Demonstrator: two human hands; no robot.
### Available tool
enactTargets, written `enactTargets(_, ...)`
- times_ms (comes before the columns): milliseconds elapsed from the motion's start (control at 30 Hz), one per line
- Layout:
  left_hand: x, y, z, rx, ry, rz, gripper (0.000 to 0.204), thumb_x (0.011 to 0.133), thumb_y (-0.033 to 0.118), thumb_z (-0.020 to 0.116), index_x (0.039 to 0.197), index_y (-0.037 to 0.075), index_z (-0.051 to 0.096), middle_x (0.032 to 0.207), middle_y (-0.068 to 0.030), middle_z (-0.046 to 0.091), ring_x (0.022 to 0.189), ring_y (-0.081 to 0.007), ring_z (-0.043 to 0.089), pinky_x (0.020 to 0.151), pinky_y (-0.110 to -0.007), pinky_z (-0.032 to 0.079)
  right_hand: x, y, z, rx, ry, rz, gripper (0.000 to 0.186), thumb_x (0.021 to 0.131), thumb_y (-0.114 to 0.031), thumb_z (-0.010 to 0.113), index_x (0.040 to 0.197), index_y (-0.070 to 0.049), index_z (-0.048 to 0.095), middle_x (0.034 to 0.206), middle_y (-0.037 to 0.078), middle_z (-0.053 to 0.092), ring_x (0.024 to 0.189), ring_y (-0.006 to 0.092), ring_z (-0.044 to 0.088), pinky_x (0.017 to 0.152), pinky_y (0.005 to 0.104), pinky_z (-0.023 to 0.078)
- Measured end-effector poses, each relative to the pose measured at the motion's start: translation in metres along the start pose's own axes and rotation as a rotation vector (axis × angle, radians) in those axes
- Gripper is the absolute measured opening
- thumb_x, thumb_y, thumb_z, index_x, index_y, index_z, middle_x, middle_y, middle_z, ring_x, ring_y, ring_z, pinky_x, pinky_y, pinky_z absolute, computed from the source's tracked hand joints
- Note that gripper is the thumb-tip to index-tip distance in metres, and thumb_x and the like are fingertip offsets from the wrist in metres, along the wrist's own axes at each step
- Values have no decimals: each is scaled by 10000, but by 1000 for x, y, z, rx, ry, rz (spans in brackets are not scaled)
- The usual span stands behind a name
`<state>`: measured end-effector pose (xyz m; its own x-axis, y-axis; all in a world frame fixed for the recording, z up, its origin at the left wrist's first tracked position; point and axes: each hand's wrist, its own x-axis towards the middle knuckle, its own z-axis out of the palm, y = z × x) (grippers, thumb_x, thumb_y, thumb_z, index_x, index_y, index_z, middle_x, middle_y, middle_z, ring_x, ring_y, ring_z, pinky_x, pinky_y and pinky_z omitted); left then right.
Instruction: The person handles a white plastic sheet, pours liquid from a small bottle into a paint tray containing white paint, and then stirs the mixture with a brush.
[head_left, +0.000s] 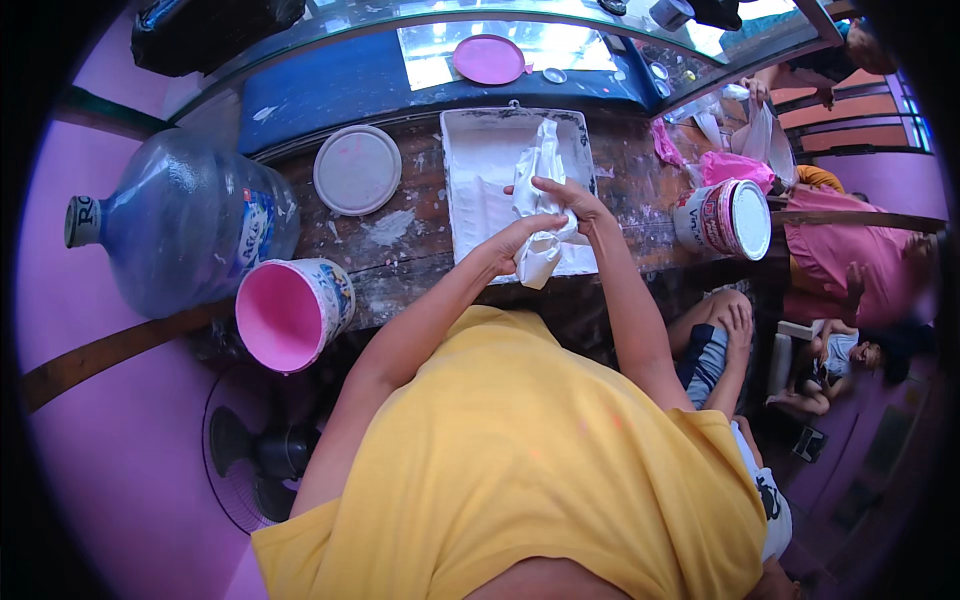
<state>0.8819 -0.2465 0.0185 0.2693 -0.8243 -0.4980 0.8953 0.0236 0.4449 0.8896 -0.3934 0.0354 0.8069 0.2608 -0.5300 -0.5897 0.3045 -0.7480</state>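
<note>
Both my hands are closed around a long, crumpled white plastic bag (540, 262). Its loose end points away from me, and a rounded, bunched end hangs toward me. My left hand (514, 243) grips it near the bunched end. Just above, my right hand (582, 208) wraps it about the middle. Whether anything is inside the plastic cannot be made out. Beneath my hands lies a white paint tray (475, 150) with a dark-stained rim, its bottom coated in white.
On the paint-spotted wooden table (420, 270), a grey round lid (357, 170), a large blue water jug (185, 220) and a pink-lined bucket (290, 318) sit left. A white paint pail (722, 220) and pink plastic (737, 168) lie right. A fan (258, 450) stands below left; people sit at right.
</note>
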Motion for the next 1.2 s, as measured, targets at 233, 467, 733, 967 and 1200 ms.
enactTargets(233, 2, 3, 10, 27, 96, -128, 315, 822, 374, 557, 975, 99, 576, 807, -7, 620, 632, -132, 586, 563, -281, 473, 14, 13, -17, -110, 12, 39, 441, 694, -219, 723, 1048, 0, 576, 969, 93, 635, 847, 164, 603, 772, 271, 471)
enactTargets(467, 10, 5, 2, -26, 139, -89, 246, 860, 309, 516, 952, 94, 595, 801, -13, 638, 653, -133, 608, 580, -286, 496, 20, 10, -16, -210, -28, 47, 423, 704, -160, 712, 1061, 20, 570, 993, 98, 625, 856, 152, 594, 776, 263, 465)
enactTargets(733, 34, -4, -2, -98, 84, -88, 253, 865, 291, 501, 966, 75, 588, 815, -33, 644, 660, -148, 619, 592, -306, 506, 22, 9, -27, -261, -35, -30, 323, 679, -71, 591, 986, 30, 586, 955, 88, 631, 833, 168, 589, 786, 278, 454)
enactTargets(967, 55, -6, -10, -183, 11, -102, 256, 869, 265, 471, 981, 62, 580, 829, -47, 648, 680, -167, 629, 620, -328, 510, 37, 6, -41, -373, 114, 155, 382, 684, -88, 525, 1043, 40, 544, 904, 94, 611, 801, 166, 570, 756, 281, 455)
enactTargets(1200, 63, -12, -1, -243, 52, -110, 285, 872, 246, 447, 1030, 39, 562, 895, -76, 645, 756, -193, 636, 689, -349, 511, 37, 5, -50, -321, 154, 241, 405, 697, -105, 495, 1071, 48, 517, 907, 108, 609, 802, 185, 578, 739, 311, 464)
